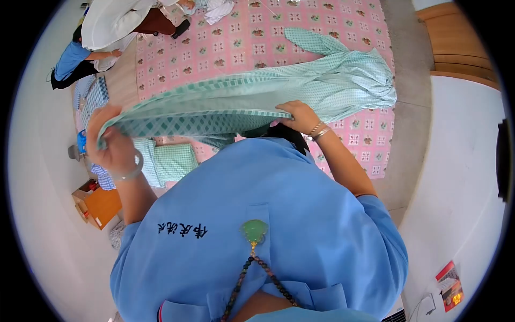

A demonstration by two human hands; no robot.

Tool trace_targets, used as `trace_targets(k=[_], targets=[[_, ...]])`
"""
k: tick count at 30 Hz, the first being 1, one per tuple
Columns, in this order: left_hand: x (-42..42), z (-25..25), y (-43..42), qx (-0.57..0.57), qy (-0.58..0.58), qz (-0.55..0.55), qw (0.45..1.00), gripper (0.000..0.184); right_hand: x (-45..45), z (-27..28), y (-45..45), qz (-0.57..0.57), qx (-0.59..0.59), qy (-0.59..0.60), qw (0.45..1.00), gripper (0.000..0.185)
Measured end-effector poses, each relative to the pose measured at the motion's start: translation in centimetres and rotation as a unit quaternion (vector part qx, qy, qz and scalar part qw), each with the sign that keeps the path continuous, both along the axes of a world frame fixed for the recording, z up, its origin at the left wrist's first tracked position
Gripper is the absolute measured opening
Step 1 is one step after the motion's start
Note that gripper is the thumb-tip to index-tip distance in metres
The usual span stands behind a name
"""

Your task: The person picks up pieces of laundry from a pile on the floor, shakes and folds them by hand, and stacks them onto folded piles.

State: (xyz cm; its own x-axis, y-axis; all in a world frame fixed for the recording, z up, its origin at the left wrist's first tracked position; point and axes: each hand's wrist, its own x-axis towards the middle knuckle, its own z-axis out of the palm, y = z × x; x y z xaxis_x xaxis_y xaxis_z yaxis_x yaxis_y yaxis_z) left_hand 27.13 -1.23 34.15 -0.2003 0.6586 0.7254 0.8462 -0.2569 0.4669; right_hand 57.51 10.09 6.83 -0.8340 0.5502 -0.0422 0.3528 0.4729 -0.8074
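Observation:
A long green-and-white checked cloth [257, 86] lies across the pink patterned surface in front of me. Its right end is bunched up, and a narrow flap sticks out at the far side. My left hand [111, 140], somewhat blurred, is closed on the cloth's left end and holds it raised. Nearer the middle, my right hand [298, 116] grips the near edge with its fingers over the fabric. Between both hands the edge is pulled fairly straight, and the darker checked side shows below it.
Pink floral sheeting [225, 51] covers the work surface. Folded green checked cloths [174, 162] lie at the near left, with blue checked ones [96, 94] beyond. At the far left another person [75, 56] handles white fabric [115, 21]. An orange-topped cabinet [100, 206] stands at left.

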Motion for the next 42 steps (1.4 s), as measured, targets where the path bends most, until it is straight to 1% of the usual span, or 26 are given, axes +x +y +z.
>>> trace_targets(k=[2, 3, 4, 6, 8, 9, 10, 12, 13, 16, 18, 19, 21, 22, 24, 27, 30, 31, 32, 34, 35, 36, 37, 38, 40, 42], targets=[[-0.7, 1.8, 0.7, -0.037, 0.041, 0.012, 0.998, 0.038, 0.2, -2.3, 1.4, -0.003, 0.026, -0.062, 0.998, 0.034], [-0.7, 2.7, 1.2, -0.062, 0.076, 0.025, 0.995, 0.045, 1.0, -4.3, 2.1, -0.057, -0.005, -0.021, 0.998, 0.028], [0.1, 3.5, 2.0, -0.065, 0.077, 0.025, 0.995, 0.045, 2.4, -6.4, 3.2, -0.057, -0.007, -0.02, 0.998, 0.028], [1.5, 5.1, 3.1, 0.021, 0.136, 0.099, 0.986, 0.054, 6.0, -9.6, 5.7, -0.094, -0.036, 0.013, 0.995, 0.026], [1.3, 6.4, 2.4, 0.037, 0.09, 0.108, 0.989, 0.054, 9.6, -10.4, 8.4, -0.02, -0.033, -0.109, 0.993, 0.021], [1.3, 7.1, 2.2, 0.054, 0.042, 0.116, 0.991, 0.054, 11.4, -10.9, 9.5, 0.035, 0.018, -0.177, 0.983, 0.021], [1.3, 7.8, 2.2, 0.053, 0.042, 0.122, 0.99, 0.054, 13.0, -11.3, 10.4, 0.091, 0.07, -0.243, 0.963, 0.021], [1.8, 9.4, 1.5, 0.074, 0.027, 0.125, 0.989, 0.051, 14.8, -9.6, 12.5, 0.247, 0.086, -0.373, 0.89, 0.021], [1.5, 10.3, 1.1, 0.074, 0.027, 0.129, 0.988, 0.051, 16.0, -10.6, 13.9, 0.251, 0.087, -0.372, 0.889, 0.021], [-0.8, 13.6, -2.1, 0.125, 0.073, 0.148, 0.978, 0.046, 17.0, -12.7, 18.4, 0.051, 0.063, -0.385, 0.92, 0.027], [-1.4, 16.1, -3.9, 0.132, 0.01, 0.07, 0.989, 0.041, 15.6, -13.1, 20.1, -0.034, 0.083, -0.379, 0.921, 0.03], [-1.7, 17.1, -4.2, 0.134, -0.011, 0.045, 0.99, 0.04, 14.5, -13.3, 20.5, -0.033, 0.082, -0.381, 0.921, 0.03], [-2.1, 19.0, -3.5, 0.233, 0.064, 0.098, 0.965, 0.037, 11.6, -14.3, 20.2, -0.056, 0.11, -0.371, 0.92, 0.035], [-2.1, 20.1, -3.1, 0.264, 0.088, 0.117, 0.953, 0.036, 10.3, -14.4, 19.6, -0.094, 0.081, -0.379, 0.917, 0.039], [-1.5, 22.3, -3.9, 0.213, 0.186, 0.161, 0.946, 0.034, 6.8, -11.8, 18.2, -0.189, 0.078, -0.438, 0.876, 0.033], [-0.9, 23.8, -5.2, 0.231, 0.202, 0.207, 0.929, 0.032, 4.2, -10.5, 17.2, -0.222, 0.018, -0.487, 0.845, 0.033], [-2.0, 25.1, -6.1, 0.243, 0.207, 0.252, 0.913, 0.029, 3.8, -12.7, 18.0, -0.231, 0.046, -0.486, 0.841, 0.033], [-2.8, 25.4, -6.3, 0.249, 0.208, 0.27, 0.907, 0.029, 4.3, -13.0, 18.6, -0.323, 0.041, -0.41, 0.852, 0.032], [-3.5, 25.5, -6.6, 0.251, 0.207, 0.29, 0.9, 0.028, 4.9, -12.1, 19.8, -0.327, 0.042, -0.41, 0.85, 0.032], [-5.5, 25.7, -7.2, 0.254, 0.202, 0.333, 0.885, 0.026, 7.2, -10.4, 22.0, -0.477, 0.003, -0.29, 0.83, 0.029], [-6.7, 25.6, -7.5, 0.253, 0.199, 0.356, 0.877, 0.026, 8.7, -10.2, 22.7, -0.478, 0.005, -0.29, 0.829, 0.029], [-7.7, 25.6, -7.9, 0.255, 0.194, 0.378, 0.869, 0.025, 10.5, -9.8, 23.1, -0.371, 0.15, -0.261, 0.878, 0.024], [-8.8, 25.4, -8.0, 0.254, 0.19, 0.399, 0.86, 0.024, 11.8, -9.7, 23.5, -0.25, 0.289, -0.224, 0.896, 0.02], [-9.9, 25.3, -8.3, 0.252, 0.186, 0.419, 0.852, 0.024, 12.4, -9.5, 23.4, -0.251, 0.291, -0.226, 0.895, 0.02], [-11.4, 25.2, -9.2, 0.251, 0.177, 0.455, 0.836, 0.022, 13.6, -9.7, 21.7, -0.02, 0.19, -0.234, 0.953, 0.022], [-12.1, 25.4, -10.7, 0.246, 0.168, 0.492, 0.818, 0.021, 15.0, -12.3, 16.7, 0.088, 0.168, -0.211, 0.959, 0.017]])
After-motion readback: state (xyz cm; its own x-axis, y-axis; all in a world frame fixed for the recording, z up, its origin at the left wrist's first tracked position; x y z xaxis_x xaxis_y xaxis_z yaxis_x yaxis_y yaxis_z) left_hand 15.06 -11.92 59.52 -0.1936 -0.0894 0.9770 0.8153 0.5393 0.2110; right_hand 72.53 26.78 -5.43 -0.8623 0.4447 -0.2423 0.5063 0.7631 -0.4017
